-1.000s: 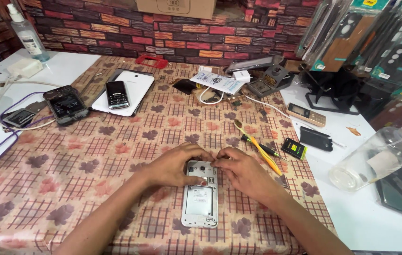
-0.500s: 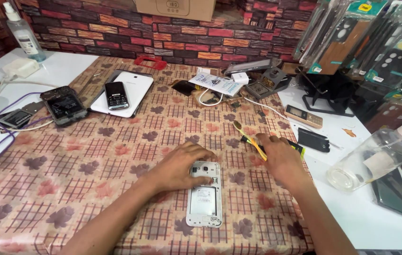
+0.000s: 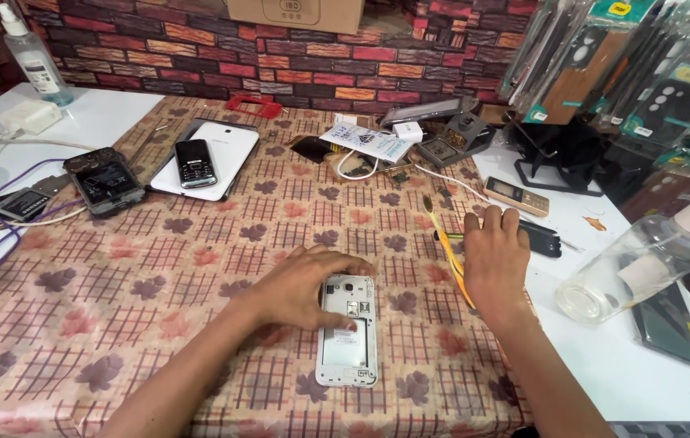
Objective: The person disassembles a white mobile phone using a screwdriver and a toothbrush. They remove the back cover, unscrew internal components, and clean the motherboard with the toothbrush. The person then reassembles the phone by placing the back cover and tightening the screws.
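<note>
Brick wall backs a bench point(image 3: 118, 268) under a checked, flowered cloth. At 6 o'clock lies a white phone point(image 3: 347, 331), back cover off, pinned by the left hand point(image 3: 306, 285), its grip flat and pressing, not closed. The right hand point(image 3: 494, 256), fingers loosely curled and empty, hovers at 3 o'clock over the yellow-handled tool point(image 3: 449, 251). Judged: tool-fetching step; next needs a firm pinch on that handle.

Both forearms are bare up to the frame's lower edge, with no sleeve in view. The left hand point(image 3: 300, 285) and right hand point(image 3: 494, 258) are bare too: no gloves, rings, watch or wristband visible.
</note>
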